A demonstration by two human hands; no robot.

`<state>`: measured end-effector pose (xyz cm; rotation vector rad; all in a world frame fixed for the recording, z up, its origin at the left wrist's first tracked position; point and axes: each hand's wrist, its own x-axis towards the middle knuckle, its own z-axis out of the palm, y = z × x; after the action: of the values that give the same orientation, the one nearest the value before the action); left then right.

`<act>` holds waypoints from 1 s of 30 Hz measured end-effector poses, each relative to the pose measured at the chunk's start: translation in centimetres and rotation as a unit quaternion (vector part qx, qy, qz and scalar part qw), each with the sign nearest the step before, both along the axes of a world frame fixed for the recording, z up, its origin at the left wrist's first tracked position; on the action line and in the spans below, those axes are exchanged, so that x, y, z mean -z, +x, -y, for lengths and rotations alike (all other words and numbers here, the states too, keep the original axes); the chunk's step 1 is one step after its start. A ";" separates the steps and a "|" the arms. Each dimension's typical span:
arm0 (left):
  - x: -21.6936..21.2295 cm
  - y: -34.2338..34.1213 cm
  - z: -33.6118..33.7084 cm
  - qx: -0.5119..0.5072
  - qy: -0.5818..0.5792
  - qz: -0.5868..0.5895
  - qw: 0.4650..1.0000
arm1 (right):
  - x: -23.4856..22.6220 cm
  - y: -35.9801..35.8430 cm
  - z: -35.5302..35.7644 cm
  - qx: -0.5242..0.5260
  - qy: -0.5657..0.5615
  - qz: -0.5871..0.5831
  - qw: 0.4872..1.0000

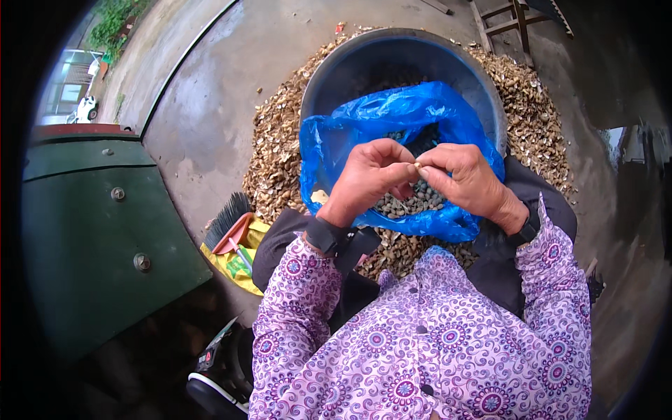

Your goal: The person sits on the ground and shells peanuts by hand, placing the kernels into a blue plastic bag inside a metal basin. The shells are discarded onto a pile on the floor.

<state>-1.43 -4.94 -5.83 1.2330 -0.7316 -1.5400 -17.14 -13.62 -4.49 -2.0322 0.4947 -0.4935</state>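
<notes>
Left hand (pixel 372 178): raised over the mouth of the blue bag (pixel 381 105); its grip was narrow, thumb and finger closed on a small pale piece (pixel 418 165).
Right hand (pixel 467 176): brought in to meet the left; its grip was likewise pinched narrow on the same piece.
Small pale piece: held between the fingertips of both hands, above the bag's opening; mostly covered by the fingers, so its exact kind could not be told.
Blue bag: spread open, with its far part inside the basin (pixel 334 87) and its near edge folded toward the lap; grey-green pods (pixel 420 199) were contained in it.
Shells (pixel 276 154): heaped on the floor (pixel 203 115) around the basin, on both sides and nearer the body.
Brush (pixel 231 217): laid with dark bristles up beside a yellow sheet (pixel 222 264), left of the knees.
Green panel (pixel 98 231): seen at far left, studded with round bolts.
Wooden frame (pixel 523 31): stood beyond the basin, toward the right.
</notes>
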 end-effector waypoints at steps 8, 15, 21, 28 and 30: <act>1.3 -0.2 -0.3 -0.021 0.002 -0.072 0.997 | 1.0 -0.2 -0.9 0.014 -0.113 0.025 0.993; 1.2 -0.7 -0.2 -0.064 -0.005 -0.100 0.993 | 1.5 -1.0 0.0 0.035 0.139 -0.039 0.989; 1.2 -0.6 -0.3 -0.059 -0.011 -0.071 0.996 | 1.3 -0.7 0.0 -0.010 0.050 -0.016 0.999; 0.6 -0.5 -0.7 -0.058 -0.005 -0.065 0.996 | 1.4 -0.5 -0.6 0.014 0.080 -0.027 0.996; 0.6 -0.4 -0.8 -0.069 -0.029 -0.073 0.995 | 1.3 -0.4 -0.5 0.018 0.072 -0.033 0.997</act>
<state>-1.80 -4.11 -6.41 1.0932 -0.5790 -1.4680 -17.53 -13.15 -5.83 -1.9084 0.5913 -0.4013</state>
